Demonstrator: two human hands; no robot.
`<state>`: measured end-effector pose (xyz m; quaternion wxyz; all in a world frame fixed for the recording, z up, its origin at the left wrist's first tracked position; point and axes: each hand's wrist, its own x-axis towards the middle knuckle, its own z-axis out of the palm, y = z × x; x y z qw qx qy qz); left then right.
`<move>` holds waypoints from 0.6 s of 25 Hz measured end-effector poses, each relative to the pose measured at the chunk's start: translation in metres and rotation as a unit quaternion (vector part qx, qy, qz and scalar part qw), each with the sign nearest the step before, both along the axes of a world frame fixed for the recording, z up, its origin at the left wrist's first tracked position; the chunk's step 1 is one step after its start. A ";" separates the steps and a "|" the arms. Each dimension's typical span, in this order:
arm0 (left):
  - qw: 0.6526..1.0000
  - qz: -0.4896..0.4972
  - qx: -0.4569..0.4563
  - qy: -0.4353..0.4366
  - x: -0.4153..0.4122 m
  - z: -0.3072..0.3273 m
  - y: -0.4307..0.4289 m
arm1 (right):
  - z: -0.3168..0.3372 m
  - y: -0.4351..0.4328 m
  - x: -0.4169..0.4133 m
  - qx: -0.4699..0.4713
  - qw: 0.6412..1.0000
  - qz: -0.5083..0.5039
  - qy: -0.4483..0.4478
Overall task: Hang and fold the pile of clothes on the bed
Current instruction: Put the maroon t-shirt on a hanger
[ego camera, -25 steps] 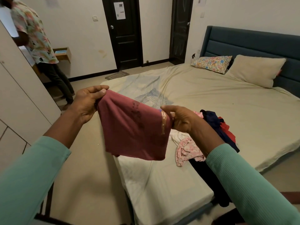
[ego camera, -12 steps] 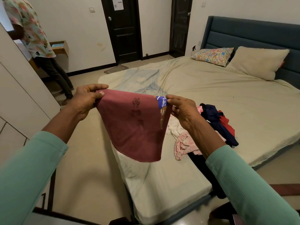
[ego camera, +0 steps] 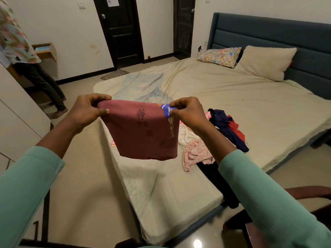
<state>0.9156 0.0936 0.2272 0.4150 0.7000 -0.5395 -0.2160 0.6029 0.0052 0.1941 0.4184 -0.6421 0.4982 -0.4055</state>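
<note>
Bedroom: pile of clothes [ego camera: 223,133] is lying on bed [ego camera: 232,108] nr its edge. Both left hand [ego camera: 86,111] & right hand [ego camera: 188,113] are pinching top corners of maroon garment [ego camera: 143,135], hanging above bed's corner. Top edge is sitting level now, unlike 1 s ago, so folding is prob. starting.

Person wearing long mint-green knit sleeves: left sleeve [ego camera: 23,190], right sleeve [ego camera: 268,203], both showing same colour. Fine ribbing running lengthwise along right sleeve, plainly visible. Ribbing on left sleeve showing fainter, blurring toward frame edge. Left cuff [ego camera: 53,158] and right cuff [ego camera: 231,158] sitting plain, ending partway up forearms, leaving wrists uncovered. Fabric lying snug, creasing lightly near left cuff. Left grip [ego camera: 87,110] and right grip [ego camera: 188,111] going bare. Short-trimmed thumbnail [ego camera: 107,110] showing on left grip.
</note>
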 end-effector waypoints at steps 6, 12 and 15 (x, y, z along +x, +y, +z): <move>0.995 0.055 -0.057 0.062 0.002 -0.016 -0.004 | -0.017 0.009 0.004 0.087 0.986 -0.037 -0.136; 0.995 0.073 -0.038 0.058 0.010 -0.021 -0.007 | -0.031 0.016 0.012 0.093 0.975 -0.063 -0.190; 0.995 0.079 -0.040 0.045 0.008 -0.019 -0.009 | -0.035 0.015 0.013 0.059 0.981 -0.060 -0.173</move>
